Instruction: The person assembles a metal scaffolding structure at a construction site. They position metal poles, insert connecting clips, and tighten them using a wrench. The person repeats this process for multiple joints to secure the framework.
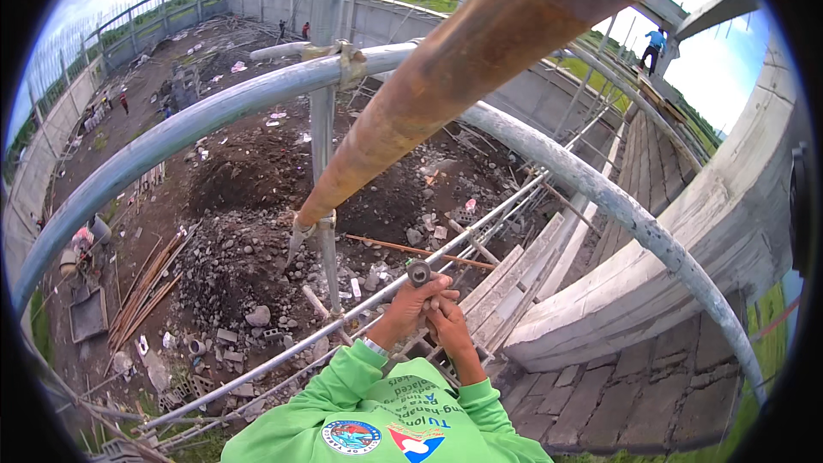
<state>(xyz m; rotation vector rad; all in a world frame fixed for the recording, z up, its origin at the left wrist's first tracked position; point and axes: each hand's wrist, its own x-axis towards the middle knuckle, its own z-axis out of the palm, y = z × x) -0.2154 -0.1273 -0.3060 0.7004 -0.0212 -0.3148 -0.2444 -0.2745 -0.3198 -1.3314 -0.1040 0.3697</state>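
Close in front of my chest, both hands are together around a metal tool with a round, socket-like end [418, 273]. The rest of the tool is hidden by my fingers. My left hand [406, 307] is closed on it just below the round end, with a band at the wrist. My right hand [448, 322] is closed against the left one, its fingers bent; whether it also grips the tool is hidden. A rusty scaffold pipe [480, 56] slants overhead, its lower end clamped to an upright galvanized post [323, 137]. Neither hand touches these pipes.
A curved-looking grey rail [214, 103] crosses the view. Thin scaffold pipes [283, 369] run below my hands. Concrete beam [651, 257] and blockwork [634, 377] stand at right. Far below lie rubble [249, 266] and timber [150, 291]. A person in blue [655, 41] stands at upper right.
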